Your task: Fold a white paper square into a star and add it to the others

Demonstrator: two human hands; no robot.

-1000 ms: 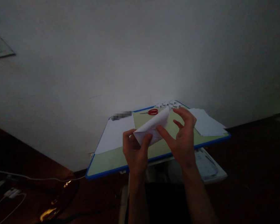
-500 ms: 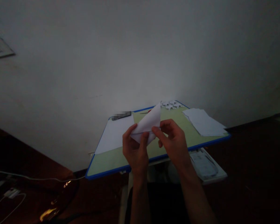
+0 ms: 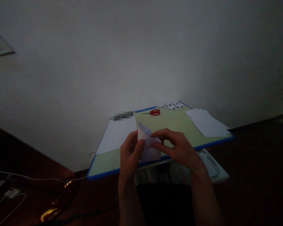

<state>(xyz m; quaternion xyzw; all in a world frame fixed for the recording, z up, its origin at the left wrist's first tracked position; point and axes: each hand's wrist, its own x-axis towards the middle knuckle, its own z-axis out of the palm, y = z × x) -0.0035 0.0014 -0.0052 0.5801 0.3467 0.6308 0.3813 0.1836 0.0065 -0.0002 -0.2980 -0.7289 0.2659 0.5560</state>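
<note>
A folded white paper [image 3: 148,147] is held in front of me above the near edge of a small green table [image 3: 174,121] with a blue rim. My left hand [image 3: 129,155] grips the paper's left side, thumb on its face. My right hand [image 3: 178,147] pinches its right edge with the fingertips. Both hands are closed on the paper. Red-handled scissors [image 3: 154,112] lie at the far side of the table, beyond the hands.
A white sheet [image 3: 116,133] covers the table's left part, a stack of white sheets [image 3: 206,122] lies at its right, and several small white paper cut-outs [image 3: 171,105] sit at the far edge. A pale wall rises behind. White cables [image 3: 19,180] run over the dark floor at left.
The paper's raised flap has been folded down into a smaller, flatter shape. Both hands have lowered toward the table's near edge, and the scissors show again.
</note>
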